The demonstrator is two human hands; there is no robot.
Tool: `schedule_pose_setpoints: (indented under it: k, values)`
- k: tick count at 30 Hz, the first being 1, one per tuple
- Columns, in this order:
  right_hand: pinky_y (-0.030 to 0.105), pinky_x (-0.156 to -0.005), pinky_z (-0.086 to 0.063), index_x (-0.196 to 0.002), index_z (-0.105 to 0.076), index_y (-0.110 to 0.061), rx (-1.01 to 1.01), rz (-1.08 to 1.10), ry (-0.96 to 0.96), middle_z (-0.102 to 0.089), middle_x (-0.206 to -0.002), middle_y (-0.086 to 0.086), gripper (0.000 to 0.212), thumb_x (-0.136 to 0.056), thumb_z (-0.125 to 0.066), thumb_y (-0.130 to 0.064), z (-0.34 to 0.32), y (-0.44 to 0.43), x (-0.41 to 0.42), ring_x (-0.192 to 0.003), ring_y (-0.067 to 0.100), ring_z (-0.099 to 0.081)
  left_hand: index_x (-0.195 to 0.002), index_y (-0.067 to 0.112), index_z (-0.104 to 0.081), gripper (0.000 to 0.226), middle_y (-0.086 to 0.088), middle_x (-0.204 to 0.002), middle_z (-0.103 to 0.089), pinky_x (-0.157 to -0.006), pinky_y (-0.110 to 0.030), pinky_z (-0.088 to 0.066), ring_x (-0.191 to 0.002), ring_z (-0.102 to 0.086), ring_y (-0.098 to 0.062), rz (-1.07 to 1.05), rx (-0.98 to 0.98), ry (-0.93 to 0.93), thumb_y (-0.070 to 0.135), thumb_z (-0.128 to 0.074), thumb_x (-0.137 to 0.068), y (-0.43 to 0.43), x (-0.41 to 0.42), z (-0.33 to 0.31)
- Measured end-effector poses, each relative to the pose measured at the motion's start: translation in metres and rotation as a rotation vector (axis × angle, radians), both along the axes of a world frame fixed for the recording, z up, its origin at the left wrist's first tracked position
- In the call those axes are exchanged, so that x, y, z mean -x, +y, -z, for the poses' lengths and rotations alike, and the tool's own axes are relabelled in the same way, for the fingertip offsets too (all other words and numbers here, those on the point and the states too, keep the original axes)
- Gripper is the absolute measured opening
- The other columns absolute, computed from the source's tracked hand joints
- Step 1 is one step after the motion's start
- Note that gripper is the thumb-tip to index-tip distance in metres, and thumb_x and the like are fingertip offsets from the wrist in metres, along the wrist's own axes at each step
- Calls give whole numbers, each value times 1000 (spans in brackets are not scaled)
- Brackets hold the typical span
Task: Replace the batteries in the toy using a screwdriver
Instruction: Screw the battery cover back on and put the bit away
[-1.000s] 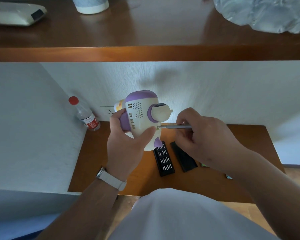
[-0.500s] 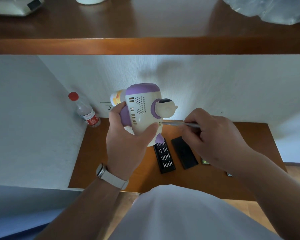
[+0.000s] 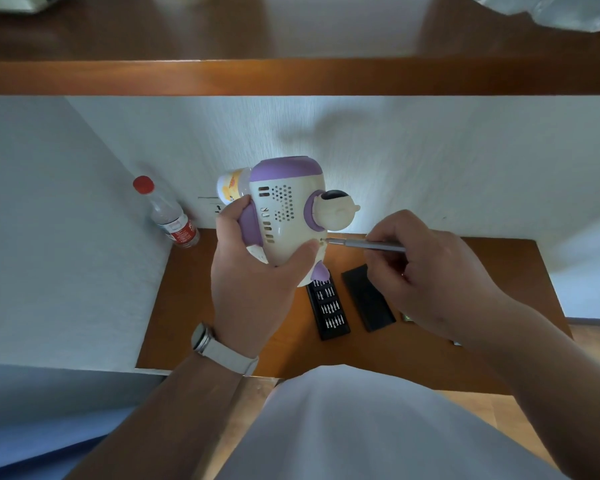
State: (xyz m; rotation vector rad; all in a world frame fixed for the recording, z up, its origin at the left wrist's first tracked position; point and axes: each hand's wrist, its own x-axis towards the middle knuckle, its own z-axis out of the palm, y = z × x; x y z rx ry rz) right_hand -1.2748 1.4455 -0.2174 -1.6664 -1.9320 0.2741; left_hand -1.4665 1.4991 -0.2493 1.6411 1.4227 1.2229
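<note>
The left grip [image 3: 253,282] clasps the white-and-purple toy [image 3: 288,216] from below, thumb pressed on the lower shell just beside the screw recess and fingers curled round the purple side piece. It holds the toy in the air above the desk [image 3: 194,306], in front of the wall. The right grip [image 3: 426,271] pinches a slim grey screwdriver [image 3: 364,244], whose tip sits in a small recess low on the shell with the shaft lying nearly level.

The toy looks like hollow hard plastic: light, stiff and smooth, and apt to twist or slip under the driver's push. The broad body seems the place to take hold. The small figure jutting from its side might snap. The screw is probably tiny and easily dropped.

On the desk beneath lie 1 open black bit case [image 3: 328,308] and, just beside it, its lid [image 3: 368,299]. A red-capped bottle [image 3: 168,216] stands at the desk's back left corner against the wall, and a wooden shelf [image 3: 291,76] runs overhead.
</note>
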Motion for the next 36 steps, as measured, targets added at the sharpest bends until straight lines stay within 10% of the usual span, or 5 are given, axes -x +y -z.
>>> schedule_pose_setpoints:
  k: [14, 22, 36]
  values:
    - [34, -37, -44, -79, -61, -12, -74, 48, -113, -53, -51, -2, 48, -95, -36, -50, 5, 3, 0, -42, 18, -51, -123, 34, -35, 73, 36, -103, -45, -60, 3, -44, -99, -44, 33, 5, 22, 3, 29, -88, -72, -2, 1, 7]
    - [32, -37, -47, -100, -53, -16, 3, -22, -49, -53, -56, -7, 18, -91, -50, -32, 0, -4, 3, -42, 12, -52, -124, 35, -35, 74, 35, -103, -46, -60, 1, -46, -99, -46, 30, 7, 56, -13, 29, -88, -73, -2, 1, 9]
    - [23, -41, -37, -90, -62, -14, -66, 38, -103, -52, -52, -5, 39, -93, -40, -46, -7, -4, 4, -42, 13, -48, -122, 35, -38, 70, 29, -104, -53, -61, -13, -56, -94, -59, 17, 42, 156, -132, 21, -87, -74, -3, 5, 8]
